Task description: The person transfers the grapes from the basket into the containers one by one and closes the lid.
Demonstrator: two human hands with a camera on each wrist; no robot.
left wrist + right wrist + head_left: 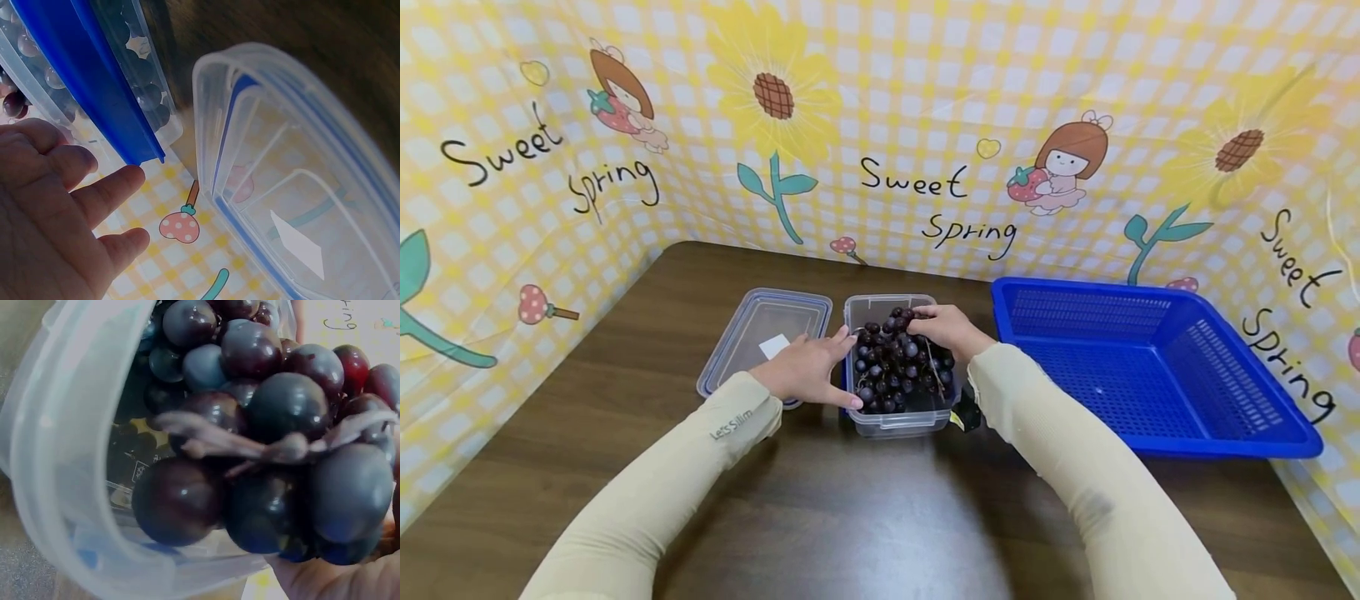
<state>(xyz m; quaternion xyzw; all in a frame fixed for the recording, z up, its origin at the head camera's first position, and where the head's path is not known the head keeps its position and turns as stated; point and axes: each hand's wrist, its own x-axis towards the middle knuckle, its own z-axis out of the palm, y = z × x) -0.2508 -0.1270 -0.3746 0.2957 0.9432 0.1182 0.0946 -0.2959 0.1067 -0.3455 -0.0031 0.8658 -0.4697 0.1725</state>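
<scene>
A clear plastic container (pixel 901 423) stands in the middle of the table with a bunch of dark purple grapes (pixel 891 367) in it. My right hand (pixel 951 327) holds the bunch at its far right side, with its fingertips on the upper grapes. A brown stem (pixel 275 450) runs across the grapes in the right wrist view. At the container's left side is my left hand (pixel 805 367), its fingers spread and its thumb by the near left rim. A blue side clip (pixel 94 81) hangs folded down beside its fingers. Left of the container lies the clear lid (pixel 737 350) with blue edging.
A large blue plastic basket (pixel 1150 329) stands on the right. Close to the container's right side is a small black and yellow item (pixel 967 412), partly hidden by the sleeve. Checkered yellow cloth (pixel 910 108) walls surround the brown table (pixel 865 517).
</scene>
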